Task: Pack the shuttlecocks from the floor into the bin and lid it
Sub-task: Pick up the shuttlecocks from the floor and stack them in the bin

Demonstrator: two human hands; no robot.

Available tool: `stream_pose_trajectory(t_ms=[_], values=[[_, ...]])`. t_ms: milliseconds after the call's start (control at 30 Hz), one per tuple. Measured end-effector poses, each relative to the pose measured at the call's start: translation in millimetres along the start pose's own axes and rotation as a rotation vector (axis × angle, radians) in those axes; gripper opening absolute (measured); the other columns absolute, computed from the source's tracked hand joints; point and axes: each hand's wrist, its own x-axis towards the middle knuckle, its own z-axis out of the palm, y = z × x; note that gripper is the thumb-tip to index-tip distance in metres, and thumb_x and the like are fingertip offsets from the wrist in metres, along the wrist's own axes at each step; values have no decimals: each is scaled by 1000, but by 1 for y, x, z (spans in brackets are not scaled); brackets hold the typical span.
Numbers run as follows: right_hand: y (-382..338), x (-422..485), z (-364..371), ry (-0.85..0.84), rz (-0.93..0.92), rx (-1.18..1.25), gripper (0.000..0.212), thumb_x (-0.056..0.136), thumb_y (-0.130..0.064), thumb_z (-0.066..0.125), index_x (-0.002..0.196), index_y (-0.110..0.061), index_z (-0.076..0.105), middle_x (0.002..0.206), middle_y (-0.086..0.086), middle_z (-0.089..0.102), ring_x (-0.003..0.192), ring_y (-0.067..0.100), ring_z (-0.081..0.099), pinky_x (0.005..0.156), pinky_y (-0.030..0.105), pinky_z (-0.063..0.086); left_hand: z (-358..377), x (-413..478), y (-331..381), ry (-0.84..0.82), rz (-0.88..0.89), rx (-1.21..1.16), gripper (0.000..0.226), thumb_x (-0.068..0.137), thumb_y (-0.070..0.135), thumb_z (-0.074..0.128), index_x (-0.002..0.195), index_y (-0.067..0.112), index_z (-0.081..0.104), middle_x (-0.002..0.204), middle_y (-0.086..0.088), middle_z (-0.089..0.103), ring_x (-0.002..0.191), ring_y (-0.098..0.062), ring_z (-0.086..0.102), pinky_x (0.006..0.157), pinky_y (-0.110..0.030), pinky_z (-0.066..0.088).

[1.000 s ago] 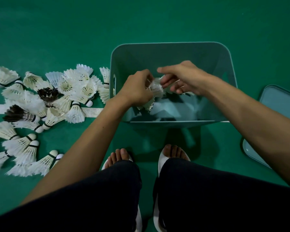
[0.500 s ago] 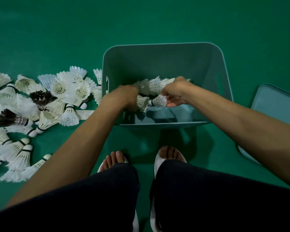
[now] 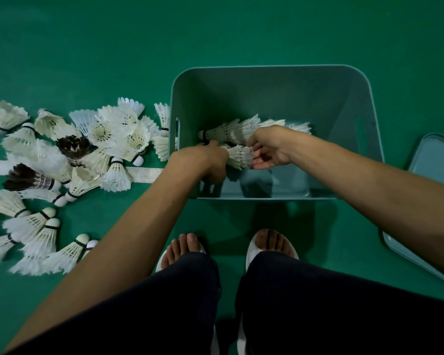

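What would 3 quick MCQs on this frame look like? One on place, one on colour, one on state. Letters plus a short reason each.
1. Where does the lid lie?
A. On the bin
B. On the floor, right of the bin
C. Under the loose pile

2. What colour is the bin?
A. Red
B. Black
C. Teal

3. What is the state of the packing?
A. Finished and lidded
B. Under way, many shuttlecocks still on the floor
C. Not begun, bin empty

Key:
1 B: the lid rests flat on the green floor beside the bin's right wall.
2 C: its walls are teal.
3 B: both hands, left hand and right hand, hold shuttlecocks inside the bin, while a loose pile remains at left.
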Motion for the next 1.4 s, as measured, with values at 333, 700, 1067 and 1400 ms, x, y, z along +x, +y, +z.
stream_pose_trajectory(t_ms=[333, 700, 1067, 1400], values=[[1, -2, 5, 205, -134, -255, 20, 89, -1, 74, 101, 9, 61, 74, 22, 74, 62, 29, 76, 54, 33, 59, -8, -7, 7, 118, 65, -381, 46, 94, 1, 52, 138, 13, 48, 136, -11, 50, 110, -27, 57, 80, -34, 49], [1, -9, 6, 272, -177, -155, 19, 85, 5, 77, 92, 6, 59, 93, 27, 70, 59, 33, 75, 65, 38, 65, -8, -5, 4, 10, 3, -151, 41, 97, 5, 51, 138, 4, 52, 146, -15, 37, 107, -34, 60, 100, -47, 52], [-6, -10, 2, 304, -161, -182, 17, 88, -2, 77, 88, 6, 61, 97, 18, 62, 58, 30, 75, 67, 38, 65, -19, -8, 7, 156, 74, -534, 36, 94, -6, 44, 118, 6, 68, 116, -8, 58, 83, -17, 58, 65, -26, 45], [-22, -85, -10, 521, -428, -474, 19, 83, -18, 72, 86, 0, 74, 79, 14, 76, 64, 27, 76, 68, 46, 65, -38, -93, -17, 544, 231, -800, 48, 85, -13, 46, 118, 15, 67, 128, -4, 64, 113, -18, 65, 91, -39, 56]])
